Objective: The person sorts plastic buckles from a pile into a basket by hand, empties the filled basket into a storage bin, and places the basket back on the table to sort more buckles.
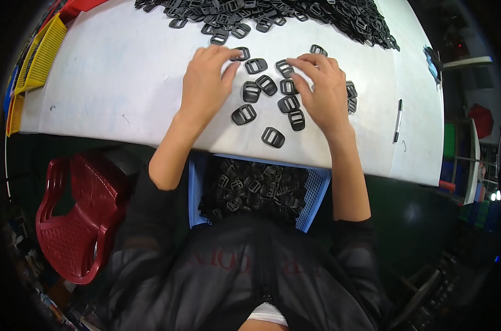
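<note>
Several black plastic strap buckles lie loose on the white table in front of me. My left hand [207, 80] is at their left side, thumb and fingers apart, fingertips at the edge of one buckle [243, 53]. On the other side, my right hand [326, 91] reaches over the group with its fingers spread. Its index fingertip is at one buckle [284, 68], and its thumb is near another buckle [287, 86]. Between the hands lie more buckles, among them a tilted one [267, 85]. A single buckle [273, 137] lies closest to the table's front edge. My right hand partly covers a few buckles.
A large pile of black buckles [228, 14] spreads along the table's far side. Below the front edge, a blue basket [316, 190] holds many more. A pen [398, 121] lies at right. Yellow baskets [43, 55] stand at left, above a red plastic chair [82, 215].
</note>
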Action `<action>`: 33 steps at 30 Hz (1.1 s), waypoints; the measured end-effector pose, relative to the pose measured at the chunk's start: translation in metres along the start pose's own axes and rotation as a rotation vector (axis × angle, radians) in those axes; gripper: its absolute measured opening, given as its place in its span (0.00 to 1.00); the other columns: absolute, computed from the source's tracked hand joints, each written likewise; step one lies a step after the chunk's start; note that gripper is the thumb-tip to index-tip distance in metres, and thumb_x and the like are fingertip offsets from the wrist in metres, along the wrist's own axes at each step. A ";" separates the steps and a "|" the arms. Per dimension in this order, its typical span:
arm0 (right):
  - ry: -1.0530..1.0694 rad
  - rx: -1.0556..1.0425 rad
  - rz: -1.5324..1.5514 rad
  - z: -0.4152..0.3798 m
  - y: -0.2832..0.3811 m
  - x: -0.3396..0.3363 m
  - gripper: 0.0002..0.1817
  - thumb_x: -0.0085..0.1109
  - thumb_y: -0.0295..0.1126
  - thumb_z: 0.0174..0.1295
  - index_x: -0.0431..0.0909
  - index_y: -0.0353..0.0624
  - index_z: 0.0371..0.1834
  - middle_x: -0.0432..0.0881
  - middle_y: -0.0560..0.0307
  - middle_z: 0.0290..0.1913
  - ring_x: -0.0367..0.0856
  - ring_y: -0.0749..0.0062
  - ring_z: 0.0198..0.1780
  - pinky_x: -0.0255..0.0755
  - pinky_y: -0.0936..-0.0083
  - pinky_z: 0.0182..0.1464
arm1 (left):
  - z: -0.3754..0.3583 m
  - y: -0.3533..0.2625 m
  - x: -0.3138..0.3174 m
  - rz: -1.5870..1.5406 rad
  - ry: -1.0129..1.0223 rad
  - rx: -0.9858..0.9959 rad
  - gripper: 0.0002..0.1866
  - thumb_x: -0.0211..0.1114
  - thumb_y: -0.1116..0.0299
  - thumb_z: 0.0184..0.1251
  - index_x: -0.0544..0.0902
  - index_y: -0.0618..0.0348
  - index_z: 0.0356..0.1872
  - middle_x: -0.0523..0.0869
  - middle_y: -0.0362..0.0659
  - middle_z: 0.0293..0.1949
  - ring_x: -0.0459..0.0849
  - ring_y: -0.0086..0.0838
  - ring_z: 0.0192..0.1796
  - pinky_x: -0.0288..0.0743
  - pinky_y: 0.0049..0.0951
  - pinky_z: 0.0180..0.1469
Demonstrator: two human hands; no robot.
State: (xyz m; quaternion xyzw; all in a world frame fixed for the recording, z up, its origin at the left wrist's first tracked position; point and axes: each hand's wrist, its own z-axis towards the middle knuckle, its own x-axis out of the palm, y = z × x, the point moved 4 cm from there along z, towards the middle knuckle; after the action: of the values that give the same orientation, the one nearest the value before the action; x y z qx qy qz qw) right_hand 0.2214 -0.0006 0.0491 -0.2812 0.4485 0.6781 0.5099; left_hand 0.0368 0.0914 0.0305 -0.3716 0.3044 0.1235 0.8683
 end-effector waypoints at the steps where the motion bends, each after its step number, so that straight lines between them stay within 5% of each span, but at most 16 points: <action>1: 0.000 -0.049 0.016 -0.005 0.009 0.002 0.12 0.63 0.29 0.56 0.85 0.52 0.43 0.80 0.62 0.49 0.73 0.65 0.54 0.63 0.66 0.51 | -0.012 -0.009 -0.001 -0.019 0.046 -0.009 0.08 0.67 0.73 0.56 0.85 0.57 0.38 0.83 0.44 0.39 0.78 0.40 0.44 0.72 0.37 0.45; 7: -0.058 -0.128 -0.048 -0.026 0.023 0.005 0.12 0.66 0.30 0.53 0.85 0.51 0.41 0.79 0.64 0.45 0.74 0.66 0.48 0.62 0.67 0.47 | -0.058 -0.046 -0.014 -0.018 0.148 -0.014 0.13 0.71 0.74 0.52 0.85 0.58 0.41 0.83 0.41 0.40 0.78 0.38 0.44 0.72 0.34 0.46; 10: 0.128 -0.057 0.021 -0.055 0.051 -0.014 0.11 0.67 0.32 0.53 0.84 0.49 0.40 0.79 0.64 0.42 0.74 0.69 0.46 0.62 0.67 0.47 | -0.072 -0.039 -0.013 0.001 0.181 0.061 0.14 0.71 0.74 0.51 0.84 0.58 0.41 0.84 0.41 0.40 0.78 0.36 0.44 0.73 0.34 0.45; 16: 0.031 -0.062 -0.036 -0.082 0.055 -0.004 0.09 0.67 0.34 0.55 0.83 0.47 0.38 0.80 0.64 0.34 0.76 0.69 0.39 0.63 0.68 0.45 | -0.077 -0.042 -0.013 -0.212 0.402 -0.164 0.10 0.67 0.77 0.56 0.84 0.59 0.40 0.84 0.42 0.37 0.79 0.35 0.41 0.74 0.32 0.41; 22: -0.002 0.130 0.013 -0.071 0.042 -0.021 0.10 0.68 0.34 0.54 0.84 0.46 0.38 0.79 0.63 0.35 0.76 0.67 0.41 0.64 0.69 0.43 | -0.055 -0.057 -0.004 -0.052 0.161 0.080 0.09 0.67 0.76 0.56 0.84 0.60 0.39 0.82 0.43 0.36 0.79 0.37 0.42 0.74 0.34 0.44; 29: -0.021 0.110 -0.236 -0.085 0.024 -0.024 0.11 0.67 0.31 0.54 0.83 0.44 0.41 0.80 0.58 0.30 0.79 0.68 0.35 0.67 0.69 0.40 | -0.039 -0.071 0.051 0.000 0.233 0.216 0.13 0.69 0.71 0.55 0.83 0.59 0.43 0.81 0.44 0.41 0.78 0.38 0.45 0.73 0.34 0.47; 33: 0.292 0.531 0.380 -0.083 0.007 -0.034 0.09 0.65 0.30 0.55 0.85 0.43 0.40 0.82 0.54 0.30 0.80 0.62 0.32 0.71 0.71 0.41 | -0.039 -0.067 0.042 -0.143 0.300 0.088 0.10 0.68 0.71 0.57 0.84 0.60 0.40 0.84 0.43 0.38 0.79 0.37 0.42 0.74 0.34 0.44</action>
State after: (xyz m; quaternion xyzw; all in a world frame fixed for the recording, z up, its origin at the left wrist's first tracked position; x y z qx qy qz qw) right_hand 0.2190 -0.0907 0.0434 -0.1443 0.7215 0.5733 0.3604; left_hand 0.0820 0.0169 0.0216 -0.3684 0.4085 -0.0090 0.8351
